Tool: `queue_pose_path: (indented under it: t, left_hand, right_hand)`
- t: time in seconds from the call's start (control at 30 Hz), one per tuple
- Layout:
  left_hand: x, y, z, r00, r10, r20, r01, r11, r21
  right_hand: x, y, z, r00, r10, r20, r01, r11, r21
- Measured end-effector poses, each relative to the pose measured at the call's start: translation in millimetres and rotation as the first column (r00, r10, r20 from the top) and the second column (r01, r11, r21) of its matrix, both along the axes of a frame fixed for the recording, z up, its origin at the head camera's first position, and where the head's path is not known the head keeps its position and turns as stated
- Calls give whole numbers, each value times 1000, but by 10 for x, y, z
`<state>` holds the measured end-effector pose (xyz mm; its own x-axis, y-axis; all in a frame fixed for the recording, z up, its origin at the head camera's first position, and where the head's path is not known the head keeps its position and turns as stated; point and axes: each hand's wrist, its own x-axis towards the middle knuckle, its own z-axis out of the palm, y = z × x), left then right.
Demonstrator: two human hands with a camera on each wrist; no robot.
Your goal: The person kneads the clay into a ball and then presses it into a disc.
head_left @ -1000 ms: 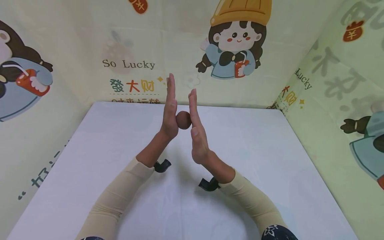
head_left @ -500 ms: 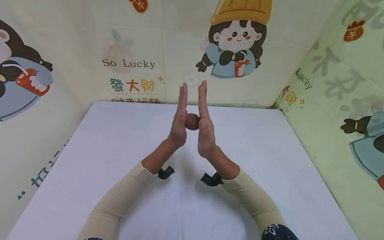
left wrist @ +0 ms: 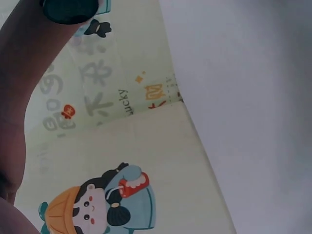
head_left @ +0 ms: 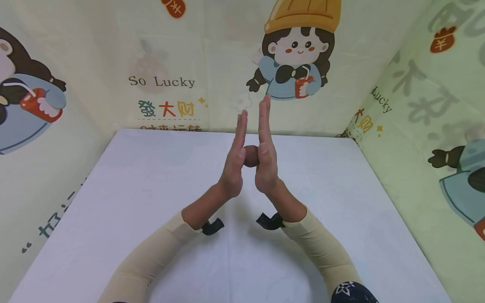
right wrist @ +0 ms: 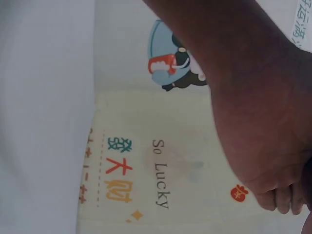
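A brown ball (head_left: 251,156) is held above the table between two palms in the head view. My left hand (head_left: 233,166) touches its left side, fingers straight and pointing up and away. From the right, my right hand (head_left: 267,162) presses against the ball with its fingers equally straight. The right fingertips reach a little higher than the left ones. A wrist and hand (right wrist: 263,117) fill the right side of the right wrist view, and a forearm (left wrist: 29,73) runs down the left wrist view. The ball does not show in either wrist view.
The white table (head_left: 159,176) lies below the hands. Behind it and along the sides hang printed cloth walls (head_left: 227,54) with cartoon figures and lettering. Black curved pieces (head_left: 213,226) stick out from both wrists.
Both hands have shifted right with the ball between them. The left hand has come nearer to me and its fingertips are lower, while the right hand has moved farther forward.
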<state>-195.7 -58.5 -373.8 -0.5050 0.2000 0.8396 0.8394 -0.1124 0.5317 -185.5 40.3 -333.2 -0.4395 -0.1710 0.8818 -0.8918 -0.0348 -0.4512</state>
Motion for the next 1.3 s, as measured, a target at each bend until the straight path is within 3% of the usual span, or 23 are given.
queue_pose_path:
  t: [0.3, 0.63, 0.97, 1.3]
  left_hand:
    - [181, 35, 168, 999, -11, -39, 11, 1000, 4]
    - [298, 15, 365, 1000, -31, -1, 31, 999, 36]
    - [259, -54, 505, 999, -18, -31, 21, 996, 86]
    - [183, -136, 585, 999, 31, 7, -32, 990, 134]
  right_hand:
    - [-69, 24, -33, 999, 30, -24, -30, 999, -11]
    - [-109, 19, -149, 994, 106, 15, -106, 994, -37]
    - [-77, -44, -296, 995, 97, 34, -97, 995, 2]
    - [-8, -111, -440, 992, 96, 87, -100, 994, 38]
